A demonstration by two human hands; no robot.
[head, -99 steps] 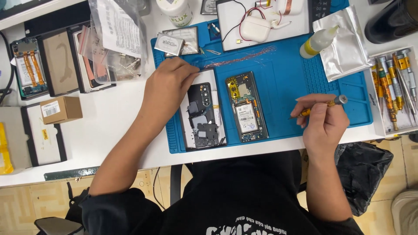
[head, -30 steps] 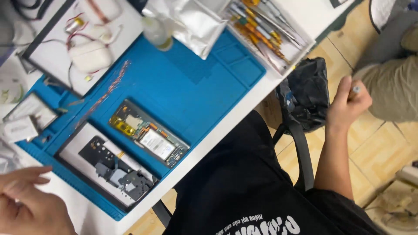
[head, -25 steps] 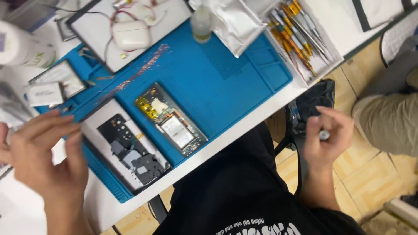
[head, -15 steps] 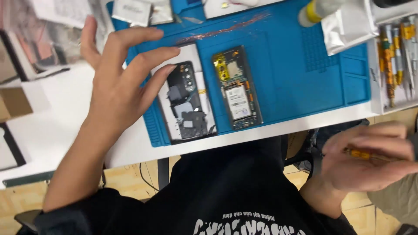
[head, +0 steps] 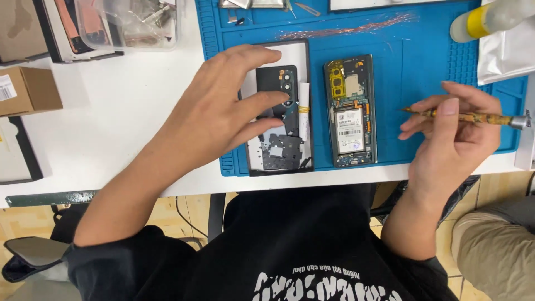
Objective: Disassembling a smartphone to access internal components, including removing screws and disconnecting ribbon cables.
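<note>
The left hand (head: 214, 108) is over the phone back panel (head: 278, 108), fingers spread, index and middle fingertips resting on the dark parts laid on it. That panel lies on the blue work mat (head: 429, 72), at about nine o'clock from the opened phone (head: 351, 111), the two just beside each other but apart. The right hand (head: 451, 134) sits at three o'clock of the opened phone, thumb and fingers pinched around a slim screwdriver (head: 468, 116) with a mottled yellow-brown handle, its tip aimed toward the phone and not touching it.

Risks as they look now: the loose dark pieces on the panel could slide or scatter if those spread fingers drag sideways. The screwdriver tip is near bare circuitry and a battery; a slip could scratch a board or nick a flex cable. The panel's lower end lies close to the mat's near edge, so a nudge could push it off the mat.

Packaging: a small brown cardboard box (head: 28, 89) with a white label stands at nine o'clock, well apart from the mat. A clear plastic tub (head: 131, 22) of parts sits at eleven o'clock. A silvery foil pouch (head: 504, 53) lies at two o'clock, with a white bottle (head: 490, 19) bearing a yellow band touching its top.
</note>
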